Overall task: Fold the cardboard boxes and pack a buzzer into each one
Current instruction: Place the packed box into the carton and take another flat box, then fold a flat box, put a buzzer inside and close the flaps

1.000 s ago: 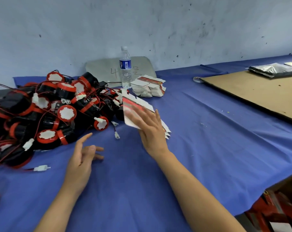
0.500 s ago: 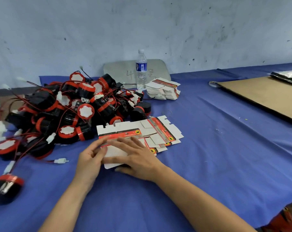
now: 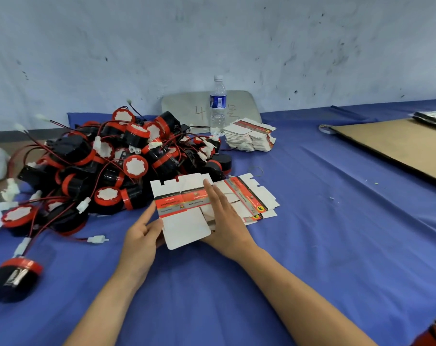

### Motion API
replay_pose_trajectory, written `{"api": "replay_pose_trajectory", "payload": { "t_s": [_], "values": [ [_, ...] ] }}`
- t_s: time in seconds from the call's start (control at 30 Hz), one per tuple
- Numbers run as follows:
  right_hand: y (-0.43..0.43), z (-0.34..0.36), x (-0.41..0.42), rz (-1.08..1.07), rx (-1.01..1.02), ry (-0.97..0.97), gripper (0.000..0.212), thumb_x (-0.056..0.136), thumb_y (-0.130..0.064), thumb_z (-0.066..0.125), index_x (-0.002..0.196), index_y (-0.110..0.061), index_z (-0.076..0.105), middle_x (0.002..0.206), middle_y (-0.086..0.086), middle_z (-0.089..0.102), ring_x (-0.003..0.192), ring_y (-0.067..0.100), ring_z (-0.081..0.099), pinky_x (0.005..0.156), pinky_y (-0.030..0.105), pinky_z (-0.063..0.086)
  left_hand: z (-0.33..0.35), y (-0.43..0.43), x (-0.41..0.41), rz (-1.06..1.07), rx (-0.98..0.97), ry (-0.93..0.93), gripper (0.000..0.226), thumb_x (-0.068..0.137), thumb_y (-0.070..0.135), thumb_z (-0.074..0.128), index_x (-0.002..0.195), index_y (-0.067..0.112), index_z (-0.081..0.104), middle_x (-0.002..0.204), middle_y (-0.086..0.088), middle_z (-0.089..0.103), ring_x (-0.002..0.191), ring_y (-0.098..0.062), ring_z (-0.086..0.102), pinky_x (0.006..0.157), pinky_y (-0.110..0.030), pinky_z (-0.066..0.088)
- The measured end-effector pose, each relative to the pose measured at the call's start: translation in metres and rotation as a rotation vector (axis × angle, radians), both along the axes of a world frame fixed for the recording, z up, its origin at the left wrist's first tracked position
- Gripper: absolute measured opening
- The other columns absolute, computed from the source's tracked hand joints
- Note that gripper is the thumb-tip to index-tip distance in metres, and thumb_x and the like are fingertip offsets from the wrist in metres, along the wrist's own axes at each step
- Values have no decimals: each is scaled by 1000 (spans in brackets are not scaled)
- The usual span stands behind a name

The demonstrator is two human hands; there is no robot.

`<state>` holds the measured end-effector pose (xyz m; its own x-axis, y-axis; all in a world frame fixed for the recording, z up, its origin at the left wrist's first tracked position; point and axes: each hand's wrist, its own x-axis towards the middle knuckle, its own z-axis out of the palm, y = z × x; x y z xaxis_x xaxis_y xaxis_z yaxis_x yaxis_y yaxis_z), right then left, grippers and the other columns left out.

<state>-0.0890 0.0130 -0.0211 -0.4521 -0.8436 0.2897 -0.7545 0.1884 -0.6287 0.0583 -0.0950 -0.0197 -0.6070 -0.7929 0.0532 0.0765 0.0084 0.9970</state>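
The blank (image 3: 184, 213) lay just in front of the buzzer pile (image 3: 112, 166), its long axis running away from the person. The left hand (image 3: 142, 236) pinched its left edge. The right hand (image 3: 226, 221) rested flat, fingers straight, along its right side.

A flat white cardboard box blank with a red-and-black printed band (image 3: 184, 213) was laid unfolded, print upward, over the near end of a fanned pile of like blanks (image 3: 259, 203); whether it was lifted clear could not be told. A second stack of blanks (image 3: 249, 139) was set further back. Just left, black round buzzers with red rims and white caps (image 3: 117, 166) were heaped, wires tangled; one lone buzzer (image 3: 14, 275) was left well apart.
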Motion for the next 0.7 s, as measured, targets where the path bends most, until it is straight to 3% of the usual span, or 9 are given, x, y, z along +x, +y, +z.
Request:
{"api": "replay_pose_trajectory", "payload": {
  "t_s": [0.1,0.17,0.23,0.3,0.4,0.47,0.53,0.57,0.7],
  "values": [
    [1,0,-2,-15,26,-18,114,78,-42,77,142,-53,-17,162,-4,-8,138,28,37,104,44,42,0,0,1,12,7,17,49,99,4,47,143,28,42,96,5,76,96,-13,69,78,-25,56],
    [0,-1,-3,-33,36,-29,119,77,-42,77,134,-57,-26,162,-2,-6,132,29,45,100,44,44,-1,0,2,48,-7,15,47,98,3,51,136,30,47,91,3,76,91,-11,71,72,-23,55],
    [-1,-3,-3,-62,-2,-41,120,79,-40,75,133,-56,-32,159,-4,20,129,27,46,98,38,44,-3,-1,2,101,-26,10,40,95,1,55,125,28,53,83,3,76,81,-8,71,61,-17,54],
    [-1,-5,-3,-101,-23,-56,117,83,-39,70,130,-58,-36,137,-6,50,116,27,53,87,31,42,-5,-3,1,147,-31,30,33,91,-4,59,112,22,58,82,5,74,80,-9,70,57,-18,53],
    [1,-5,-7,-116,-7,-77,115,82,-38,70,130,-63,-32,120,-9,60,108,25,55,85,31,42,-6,-6,0,155,-9,78,32,88,-9,60,99,22,59,92,5,70,92,-15,67,60,-23,56],
    [5,-2,-13,-120,72,-46,99,84,-35,68,144,-57,-7,131,-9,56,120,23,49,99,35,39,-6,-8,2,162,22,125,30,90,-7,57,103,20,60,100,1,69,95,-16,67,68,-29,58],
    [6,-2,-22,-112,179,72,59,91,-33,60,144,-43,37,145,-8,45,141,22,29,116,41,19,-5,-10,4,195,74,192,30,92,-7,51,101,20,62,97,0,68,94,-20,65,79,-38,56],
    [8,-2,-25,-124,224,115,45,94,-30,56,138,-40,49,149,-9,40,146,20,19,119,44,8,-4,-12,5,214,112,227,31,93,-8,47,96,20,61,90,1,67,90,-21,64,81,-39,54],
    [15,-1,-34,-356,287,195,34,97,-22,48,125,-36,61,155,-7,29,149,19,0,116,51,-9,-1,-16,8,258,190,276,39,91,-11,35,88,21,58,67,9,61,60,-5,59,64,-26,56]
  ]
}}
